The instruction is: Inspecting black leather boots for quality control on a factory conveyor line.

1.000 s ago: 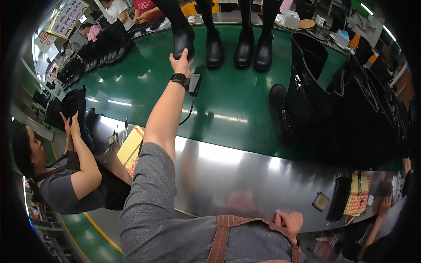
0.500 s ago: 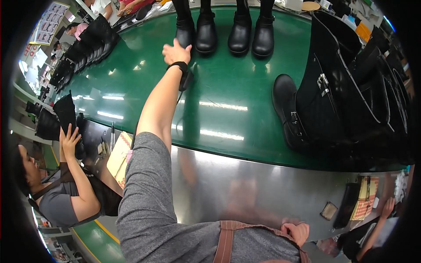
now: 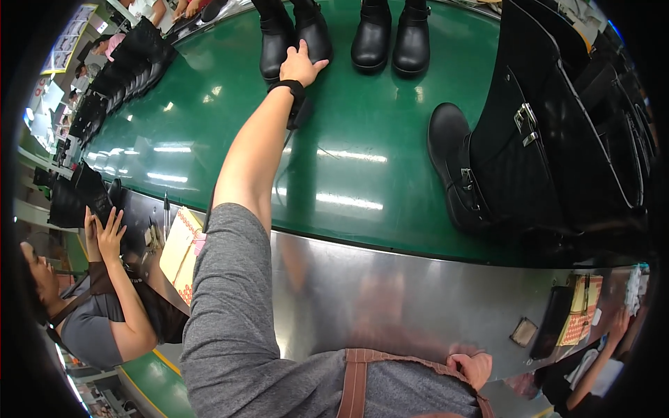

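My left hand (image 3: 302, 68) reaches far across the green table with its fingers apart. It is at the toes of a black ankle-strapped boot (image 3: 277, 47) and its mate (image 3: 313, 33), overlapping the mate's toe; whether it touches the leather I cannot tell. Just right of these stands another pair, a black boot (image 3: 371, 40) beside a buckled one (image 3: 410, 43). A black band circles my left wrist, and a dark object hangs beneath it. My right hand (image 3: 472, 368) is curled closed at the steel edge near my apron, its inside hidden.
Tall black boots with silver buckles (image 3: 529, 129) crowd the green tabletop (image 3: 376, 139) at right. More dark boots (image 3: 129, 73) line the far left. A co-worker (image 3: 104, 306) handles a dark boot at left. Yellow papers (image 3: 180, 247) lie on the steel ledge (image 3: 334, 299); another person's arm shows lower right.
My left hand has shifted right, from the left boot's toe to the front of its mate. The view has moved slightly. The co-worker's boot has tipped lower; my right hand stays put.
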A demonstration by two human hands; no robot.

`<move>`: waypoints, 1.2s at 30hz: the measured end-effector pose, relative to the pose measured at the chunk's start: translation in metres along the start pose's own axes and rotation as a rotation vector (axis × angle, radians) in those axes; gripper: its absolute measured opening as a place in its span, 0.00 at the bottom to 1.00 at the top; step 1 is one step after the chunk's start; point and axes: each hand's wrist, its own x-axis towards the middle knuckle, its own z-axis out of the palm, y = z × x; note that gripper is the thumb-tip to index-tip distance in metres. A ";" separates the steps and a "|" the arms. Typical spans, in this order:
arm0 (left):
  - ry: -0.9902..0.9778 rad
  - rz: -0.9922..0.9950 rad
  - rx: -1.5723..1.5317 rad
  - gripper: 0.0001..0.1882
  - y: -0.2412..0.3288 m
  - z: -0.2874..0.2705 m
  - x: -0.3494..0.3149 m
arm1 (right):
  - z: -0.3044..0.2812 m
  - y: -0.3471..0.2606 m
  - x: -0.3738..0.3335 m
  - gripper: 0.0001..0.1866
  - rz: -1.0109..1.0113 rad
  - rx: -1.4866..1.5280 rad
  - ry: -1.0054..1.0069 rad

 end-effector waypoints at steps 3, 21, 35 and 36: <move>-0.044 0.067 -0.035 0.43 -0.019 -0.012 0.006 | -0.001 -0.001 0.001 0.07 -0.009 -0.001 -0.011; -0.511 -0.134 -0.038 0.54 0.004 -0.038 0.007 | 0.004 0.007 0.002 0.03 -0.122 -0.042 0.106; -0.175 0.139 0.155 0.52 -0.009 -0.026 -0.013 | -0.001 0.002 0.002 0.03 -0.010 0.004 -0.074; -0.189 0.174 0.162 0.51 -0.006 -0.037 -0.025 | -0.004 -0.001 0.004 0.03 -0.035 -0.015 -0.024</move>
